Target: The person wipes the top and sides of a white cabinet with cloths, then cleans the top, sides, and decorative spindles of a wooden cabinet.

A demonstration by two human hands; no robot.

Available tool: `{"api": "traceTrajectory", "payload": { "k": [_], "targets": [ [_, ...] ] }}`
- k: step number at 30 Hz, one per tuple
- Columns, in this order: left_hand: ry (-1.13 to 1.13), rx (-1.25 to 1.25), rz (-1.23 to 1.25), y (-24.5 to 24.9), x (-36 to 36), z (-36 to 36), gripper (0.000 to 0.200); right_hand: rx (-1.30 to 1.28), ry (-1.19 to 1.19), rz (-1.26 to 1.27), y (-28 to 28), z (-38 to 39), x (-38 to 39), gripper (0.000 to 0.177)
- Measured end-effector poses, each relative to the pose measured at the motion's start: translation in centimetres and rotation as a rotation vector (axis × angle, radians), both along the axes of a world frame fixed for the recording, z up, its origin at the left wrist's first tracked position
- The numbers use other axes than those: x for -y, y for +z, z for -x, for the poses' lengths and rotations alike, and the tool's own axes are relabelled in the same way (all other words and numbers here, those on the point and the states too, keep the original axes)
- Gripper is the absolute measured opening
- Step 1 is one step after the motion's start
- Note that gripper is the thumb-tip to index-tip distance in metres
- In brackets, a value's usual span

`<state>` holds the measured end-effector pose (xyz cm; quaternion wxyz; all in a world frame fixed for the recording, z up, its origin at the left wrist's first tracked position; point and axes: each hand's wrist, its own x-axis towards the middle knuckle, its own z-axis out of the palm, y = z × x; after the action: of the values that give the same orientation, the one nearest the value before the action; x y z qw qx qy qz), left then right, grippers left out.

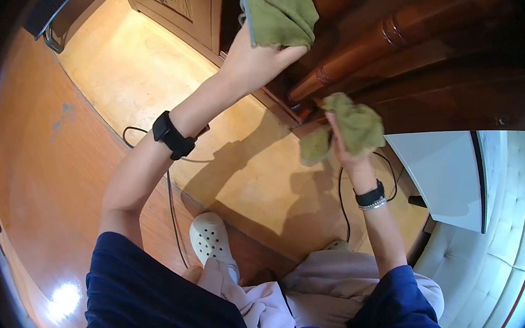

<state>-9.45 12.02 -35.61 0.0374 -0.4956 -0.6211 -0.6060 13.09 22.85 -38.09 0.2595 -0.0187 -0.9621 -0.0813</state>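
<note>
My left hand is stretched out at the top, its fingers wrapped in a folded olive-green cloth. The cloth hides most of those fingers and lies up against the dark, glossy wooden furniture with rounded, ringed posts. Lower and to the right, my right hand grips a second, crumpled green cloth, somewhat blurred. That hand is held just below the furniture's lower corner, above the floor. A loose green flap hangs at its left side.
A black cable runs over the tan floor. My foot in a pale clog rests on the wooden boards. To the right stand a white panel and tufted white upholstery. A carved wooden cabinet is at the top.
</note>
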Motion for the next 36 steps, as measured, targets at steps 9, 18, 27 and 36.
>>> {"api": "traceTrajectory", "payload": {
  "k": [9,18,27,36],
  "targets": [
    [-0.081,0.061,-0.002,-0.6,0.0,-0.3,0.022,0.722,-0.023,0.074,-17.4,-5.9,-0.2,0.017],
    [0.068,-0.030,0.042,-0.8,0.1,-0.3,0.030,0.184,-0.189,0.267,-11.3,-7.4,0.1,0.033],
    [-0.017,-0.111,-0.373,6.2,-0.9,2.8,0.061,-1.037,-0.227,-0.019,6.6,-2.6,1.0,0.043],
    [0.373,-0.540,-0.439,11.7,-3.4,2.8,0.038,-0.814,-0.044,-0.209,21.6,2.0,1.2,0.045]
  ]
}}
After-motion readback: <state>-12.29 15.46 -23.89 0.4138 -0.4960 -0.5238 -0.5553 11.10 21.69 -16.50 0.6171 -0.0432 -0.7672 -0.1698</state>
